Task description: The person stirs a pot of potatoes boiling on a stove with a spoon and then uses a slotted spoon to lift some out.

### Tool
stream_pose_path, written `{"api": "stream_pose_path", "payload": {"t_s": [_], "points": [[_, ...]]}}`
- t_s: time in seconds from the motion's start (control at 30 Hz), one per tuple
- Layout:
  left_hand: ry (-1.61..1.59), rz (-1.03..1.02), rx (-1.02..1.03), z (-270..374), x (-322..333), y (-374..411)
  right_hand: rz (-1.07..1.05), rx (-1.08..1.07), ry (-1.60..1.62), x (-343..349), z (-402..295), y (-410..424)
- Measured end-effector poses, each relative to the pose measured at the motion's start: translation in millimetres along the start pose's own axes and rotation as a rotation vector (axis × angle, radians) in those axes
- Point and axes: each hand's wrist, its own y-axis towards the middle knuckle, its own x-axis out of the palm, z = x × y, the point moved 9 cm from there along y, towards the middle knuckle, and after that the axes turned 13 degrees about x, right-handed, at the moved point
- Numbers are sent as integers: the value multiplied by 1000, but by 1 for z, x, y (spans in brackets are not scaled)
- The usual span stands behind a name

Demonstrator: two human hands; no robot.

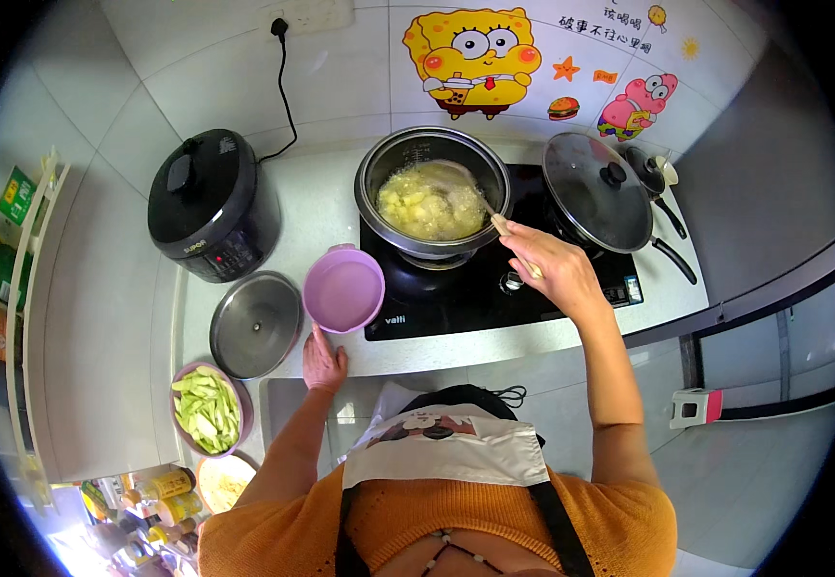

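Observation:
My right hand (554,270) grips the pale wooden handle (511,234) of a metal utensil. Its working end is sunk in a dark inner pot (490,155) on the stove, in a bubbling yellowish liquid with chunks (425,205); the exact shape of that end is hard to make out. At the counter's front edge rests my left hand (325,364), its fingertips at the near rim of a purple bowl (344,288) and its thumb spread. I see no food in this bowl.
Left of the bowl lies a round metal lid (257,324), with a black electric pressure cooker (212,209) behind it. Sliced green vegetable (206,411) fills another bowl. A glass-lidded pan (598,195) occupies the right of the black cooktop (417,310), its handle jutting rightward. Bottles (165,498) crowd the lower left.

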Motion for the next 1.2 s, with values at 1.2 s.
{"api": "stream_pose_path", "payload": {"t_s": [1.2], "points": [[55, 5, -21, -1, -2, -1, -19, 931, 718, 6, 167, 68]]}}
